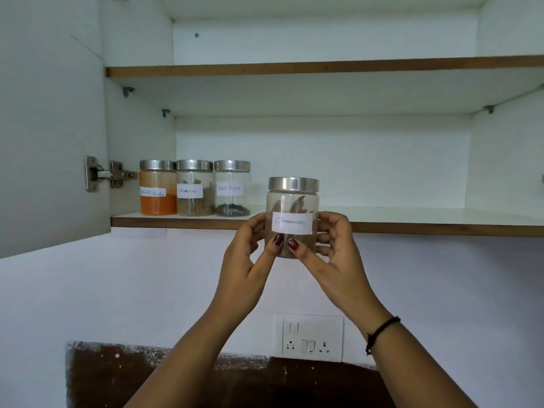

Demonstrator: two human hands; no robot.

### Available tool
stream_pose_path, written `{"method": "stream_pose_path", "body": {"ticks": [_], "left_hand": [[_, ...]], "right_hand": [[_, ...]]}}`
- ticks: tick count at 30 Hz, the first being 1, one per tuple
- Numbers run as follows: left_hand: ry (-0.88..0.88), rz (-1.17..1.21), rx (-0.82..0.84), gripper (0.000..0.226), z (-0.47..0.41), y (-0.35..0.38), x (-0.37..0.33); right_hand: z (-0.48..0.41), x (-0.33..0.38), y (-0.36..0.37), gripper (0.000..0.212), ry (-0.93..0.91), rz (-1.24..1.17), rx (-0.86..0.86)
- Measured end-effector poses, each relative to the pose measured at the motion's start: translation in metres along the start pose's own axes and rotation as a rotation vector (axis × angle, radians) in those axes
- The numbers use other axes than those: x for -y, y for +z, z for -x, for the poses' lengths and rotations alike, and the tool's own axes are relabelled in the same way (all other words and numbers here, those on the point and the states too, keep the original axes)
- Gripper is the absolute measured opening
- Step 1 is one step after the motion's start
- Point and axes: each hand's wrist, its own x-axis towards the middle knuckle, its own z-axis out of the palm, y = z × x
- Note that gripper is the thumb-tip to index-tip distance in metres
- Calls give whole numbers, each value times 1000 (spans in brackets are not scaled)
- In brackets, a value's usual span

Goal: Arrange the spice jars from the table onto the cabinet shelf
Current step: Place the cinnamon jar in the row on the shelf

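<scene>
Clasping a cinnamon jar [292, 222] from both sides: fingers of the left hand [250, 254] curled round its left wall, fingers of the right hand [332, 254] round its right wall, both thumbs pressed on the front just under the label. Keeping it upright, lid on top, label facing outward, probably so as to read it once parked. Carrying it wholly in the hands, in front of the lower shelf [412, 228] at about the level of the front edge, not yet resting on the board.

Aiming, by the look of it, at the bare stretch just right of the row already there. Lined up at the left end, near the hinge [112, 173]: an orange powder jar [158, 188], a jar of brown pieces [195, 188] and a black pepper jar [232, 188], side by side, touching or nearly so, labels forward. Cannot read the middle label for sure. Likely next: lifting a little to clear the edge, then setting down beside the pepper jar to carry on the row.

Further out: an upper shelf [323, 66] above, the cabinet door [50, 128] swung open at the left, a switch plate [309, 337] on the wall below.
</scene>
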Motion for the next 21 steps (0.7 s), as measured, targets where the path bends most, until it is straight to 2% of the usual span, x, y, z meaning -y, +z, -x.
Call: {"method": "stream_pose_path", "body": {"ticks": [15, 21], "left_hand": [[136, -288, 13, 54, -74, -9, 21], [126, -440, 34, 51, -86, -12, 34]], "right_hand": [[-71, -15, 5, 53, -54, 178, 52], [-86, -21, 5, 54, -61, 413, 80]]}}
